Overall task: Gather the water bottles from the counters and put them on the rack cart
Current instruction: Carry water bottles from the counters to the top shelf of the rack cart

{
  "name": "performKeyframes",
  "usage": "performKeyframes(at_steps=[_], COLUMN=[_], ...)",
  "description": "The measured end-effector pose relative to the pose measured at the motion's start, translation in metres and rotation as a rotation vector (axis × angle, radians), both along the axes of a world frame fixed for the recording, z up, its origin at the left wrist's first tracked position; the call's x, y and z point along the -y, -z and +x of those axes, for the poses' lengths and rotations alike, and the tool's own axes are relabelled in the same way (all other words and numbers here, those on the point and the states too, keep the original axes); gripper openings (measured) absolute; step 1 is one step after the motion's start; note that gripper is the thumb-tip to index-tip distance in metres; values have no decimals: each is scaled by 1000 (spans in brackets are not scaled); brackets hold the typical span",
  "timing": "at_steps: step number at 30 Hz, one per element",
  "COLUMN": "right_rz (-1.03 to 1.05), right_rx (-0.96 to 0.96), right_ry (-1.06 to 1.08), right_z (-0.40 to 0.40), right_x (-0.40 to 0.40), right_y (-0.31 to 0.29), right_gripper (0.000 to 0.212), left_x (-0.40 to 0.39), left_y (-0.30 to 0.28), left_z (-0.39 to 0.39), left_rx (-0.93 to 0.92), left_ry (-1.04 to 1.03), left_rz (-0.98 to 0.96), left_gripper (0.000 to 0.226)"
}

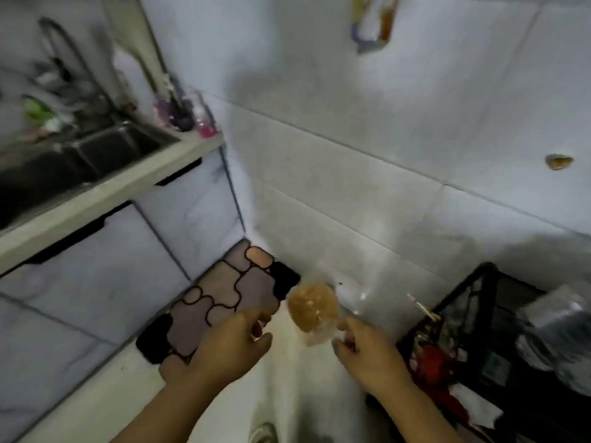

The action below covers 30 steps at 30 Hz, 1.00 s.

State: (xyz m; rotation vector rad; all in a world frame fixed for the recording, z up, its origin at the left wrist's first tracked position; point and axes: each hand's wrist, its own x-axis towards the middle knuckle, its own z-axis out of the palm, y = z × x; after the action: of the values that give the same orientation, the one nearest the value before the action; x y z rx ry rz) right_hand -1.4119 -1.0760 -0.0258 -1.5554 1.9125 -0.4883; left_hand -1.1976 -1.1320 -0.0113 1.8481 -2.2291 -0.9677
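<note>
The view is blurred by motion. My right hand (361, 350) pinches the lower edge of a clear plastic item (313, 310) with a round brown mass inside; I cannot tell whether it is a bottle or a bag. My left hand (236, 343) hovers just left of it, fingers apart and holding nothing. The black wire rack cart (463, 295) stands at the lower right, close beside my right hand. A clear bottle with a pink base (204, 121) stands on the far corner of the counter (105, 193) at the left.
A dark steel sink (96, 148) with a tap and dish clutter is set in the counter. A patterned floor mat (224, 292) lies below my hands. The cart holds a red item (431, 359), white paper and a grey plastic bag (556, 318). A tiled wall fills the back.
</note>
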Motion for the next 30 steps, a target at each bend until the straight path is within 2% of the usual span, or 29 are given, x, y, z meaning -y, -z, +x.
performKeyframes(at_steps=[7,12,20,30], right_rz=[43,43,35,-2], right_rx=[-97,-131,-80,-81], right_ry=[-570,-897,-1204,-1434], right_z=[187,352,593,821], right_x=[13,-20,-134,-227], right_y=[10,8,9,-9], right_gripper=[30,28,31,33], left_x=[-114,-231,-396,-508], left_y=[4,6,16,12], left_z=[197,326,504,660], left_rx=[7,-7,-25,-110], left_ry=[-568,-976,-1352,-1696], left_rz=[11,26,45,-84], left_gripper=[32,32,34,32])
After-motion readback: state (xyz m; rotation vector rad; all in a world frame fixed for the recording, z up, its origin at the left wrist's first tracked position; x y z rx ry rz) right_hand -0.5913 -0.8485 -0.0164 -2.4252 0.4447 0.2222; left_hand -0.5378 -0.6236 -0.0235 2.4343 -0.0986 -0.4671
